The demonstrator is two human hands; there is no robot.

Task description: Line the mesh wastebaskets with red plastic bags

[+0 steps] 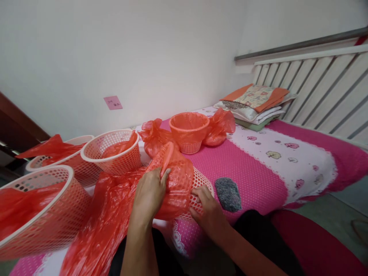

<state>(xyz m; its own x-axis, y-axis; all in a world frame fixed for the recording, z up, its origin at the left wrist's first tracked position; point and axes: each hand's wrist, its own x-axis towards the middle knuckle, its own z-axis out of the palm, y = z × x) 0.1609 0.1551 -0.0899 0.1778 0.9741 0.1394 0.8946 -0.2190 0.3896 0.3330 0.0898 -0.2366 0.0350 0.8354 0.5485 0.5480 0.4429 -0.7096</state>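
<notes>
A perforated white basket (198, 188) lies tipped on its side at the near edge of the bed (247, 168), its mouth turned toward the left; a red plastic bag (172, 180) is drawn over its rim and trails loose down toward the lap. The left hand (149, 193) is pressed on top of the bag, its fingers (164, 177) closed over a fold of film at the rim; the right hand (208, 211) steadies the basket's lattice wall from the side, fingers spread narrow and flat against it, holding the basket rather than the bag.

The step in hand is judged to be the fitting of the liner over the rim; it is done well if the basket is kept braced by the right hand so it cannot roll; the film should be eased round the rim a little at a time, not tugged, since thin plastic of this kind is likely to tear or slip back; slack is best gathered evenly so the overhang is the same all round.

A grey pad (228, 194) lies just beside the right hand on the dotted cover; a lined basket (189, 132) stands upright farther back; three more baskets (113, 151) with red bags in them sit to the left; folded bedding (254, 103) is stacked at the far end by the slatted headboard (316, 88).
</notes>
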